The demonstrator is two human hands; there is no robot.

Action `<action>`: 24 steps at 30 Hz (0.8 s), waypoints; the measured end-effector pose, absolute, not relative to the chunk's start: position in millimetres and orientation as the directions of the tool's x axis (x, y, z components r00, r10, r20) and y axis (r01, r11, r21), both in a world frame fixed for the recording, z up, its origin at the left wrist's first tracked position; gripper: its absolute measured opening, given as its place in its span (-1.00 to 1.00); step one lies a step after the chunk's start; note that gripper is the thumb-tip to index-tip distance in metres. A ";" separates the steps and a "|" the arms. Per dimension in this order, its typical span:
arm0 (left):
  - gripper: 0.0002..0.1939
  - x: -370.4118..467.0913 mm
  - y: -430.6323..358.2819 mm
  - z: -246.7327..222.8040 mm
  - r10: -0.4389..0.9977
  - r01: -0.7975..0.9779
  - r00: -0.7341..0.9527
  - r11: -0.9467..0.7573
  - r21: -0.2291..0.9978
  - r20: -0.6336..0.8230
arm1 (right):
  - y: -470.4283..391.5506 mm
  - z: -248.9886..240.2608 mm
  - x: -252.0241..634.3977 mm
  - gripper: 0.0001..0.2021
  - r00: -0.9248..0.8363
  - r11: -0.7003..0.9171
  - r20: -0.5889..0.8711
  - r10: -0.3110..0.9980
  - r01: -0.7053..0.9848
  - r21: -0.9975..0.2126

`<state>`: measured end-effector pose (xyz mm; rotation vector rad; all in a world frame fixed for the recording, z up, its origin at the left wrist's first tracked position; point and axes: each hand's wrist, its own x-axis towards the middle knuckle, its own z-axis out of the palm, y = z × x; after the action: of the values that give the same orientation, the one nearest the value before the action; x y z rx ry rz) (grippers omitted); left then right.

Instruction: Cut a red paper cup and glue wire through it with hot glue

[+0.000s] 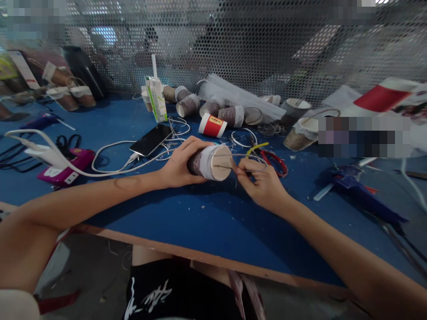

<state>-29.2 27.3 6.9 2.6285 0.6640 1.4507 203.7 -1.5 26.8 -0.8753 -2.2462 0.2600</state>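
A cup wrapped in brown cord and white material (207, 162) lies on its side in my left hand (182, 162), its pale round end turned to the right. My left fingers wrap round its darker part. Thin grey-brown cord runs across the round end towards my right hand (262, 182), whose thumb and fingers pinch it beside the cup. Just behind my right hand lie red-handled pliers or scissors (281, 165) with a yellow part.
Behind are a phone (151, 139), white cables, a red and white cup (212, 126), wrapped cups (188, 106) and a drink carton (156, 100). A purple power strip (68, 166) sits left, a blue glue gun (363, 189) right, before a perforated metal screen (233, 49).
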 end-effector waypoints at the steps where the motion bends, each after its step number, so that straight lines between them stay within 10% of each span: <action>1: -0.33 -29.2 27.4 7.0 0.403 0.336 0.461 -0.904 0.265 0.791 | -1.3 26.8 203.6 -0.73 -0.526 0.751 0.539 0.657 0.516 -0.412; 24: -0.33 -30.3 27.9 7.1 0.389 0.297 0.475 -0.915 0.272 0.789 | -1.4 29.8 205.0 -0.77 -0.601 0.820 0.560 0.571 0.446 -0.358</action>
<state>-30.3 27.9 7.1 2.6133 0.6101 1.4369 205.0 -1.4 29.8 -0.7424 -2.3125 0.2354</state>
